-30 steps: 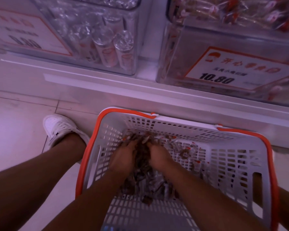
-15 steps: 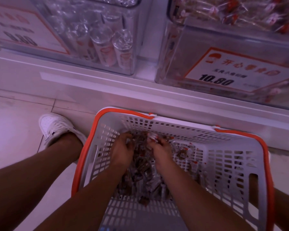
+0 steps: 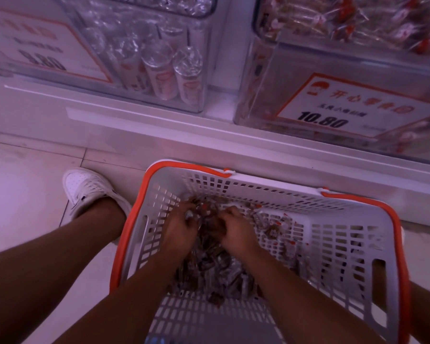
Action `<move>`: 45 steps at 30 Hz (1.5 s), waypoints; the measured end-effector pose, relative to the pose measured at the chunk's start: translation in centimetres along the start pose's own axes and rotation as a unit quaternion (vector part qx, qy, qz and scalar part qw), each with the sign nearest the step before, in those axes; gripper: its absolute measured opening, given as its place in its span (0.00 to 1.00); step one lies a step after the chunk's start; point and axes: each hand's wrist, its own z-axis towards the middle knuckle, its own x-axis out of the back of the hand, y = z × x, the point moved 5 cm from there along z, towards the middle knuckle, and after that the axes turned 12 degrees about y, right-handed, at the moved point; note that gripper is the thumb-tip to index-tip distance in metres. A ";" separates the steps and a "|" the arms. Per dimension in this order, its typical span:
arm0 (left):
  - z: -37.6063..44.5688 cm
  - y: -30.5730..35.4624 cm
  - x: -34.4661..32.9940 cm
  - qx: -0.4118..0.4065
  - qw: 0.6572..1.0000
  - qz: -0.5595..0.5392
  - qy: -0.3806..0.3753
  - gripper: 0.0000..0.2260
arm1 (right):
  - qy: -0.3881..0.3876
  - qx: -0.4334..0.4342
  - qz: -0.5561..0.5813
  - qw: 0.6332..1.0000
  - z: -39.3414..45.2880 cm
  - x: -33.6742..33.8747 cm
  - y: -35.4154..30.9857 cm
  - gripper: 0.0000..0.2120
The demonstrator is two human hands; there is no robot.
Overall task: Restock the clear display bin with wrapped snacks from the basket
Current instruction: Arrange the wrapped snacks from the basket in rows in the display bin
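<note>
Item: basket [image 3: 343,244], lower centre of the frame; white perforated plastic, slotted walls, orange rim; we are standing it on the pale tiled floor just before the shelf base.

Item: wrapped snacks [image 3: 216,266]; small crinkled clear packets, brown contents, red-and-white ends; we are finding them heaped loosely across the basket bottom, a few scattered toward the right wall.

Item: left hand [image 3: 181,228] and right hand [image 3: 236,229]; we are burying both in the heap, side by side; fingers are curling down around packets, each gathering a handful.

Item: clear display bin [image 3: 266,100], upper right of the frame; rigid transparent walls, rounded corners, a price card reading 10.80 on its front; matching snacks are showing at its top.

Item: second clear bin [image 3: 204,70], upper left; it is holding foil-capped tubes.

Item: white shoe [image 3: 85,187], left of the basket.

Risk, as we are judging it: slick film wrappers are likely slipping from an overfull two-handed scoop on the lift, dropping to the floor; loose packets could also be landing in the neighbouring bin, since the two stand near each other.
</note>
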 end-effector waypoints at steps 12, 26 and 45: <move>1.0 -1.2 -1.3 0.060 0.995 0.065 -0.038 0.12 | -0.030 -0.056 0.112 0.992 1.6 0.0 -0.5 0.14; 0.7 -1.1 -2.0 0.186 0.982 -0.014 -0.007 0.14 | 0.113 -0.397 0.395 0.821 1.7 -3.0 -0.7 0.12; -3.8 20.6 7.7 0.011 0.981 -0.140 -0.130 0.14 | 0.087 -0.206 0.659 0.718 -6.7 21.7 -10.0 0.11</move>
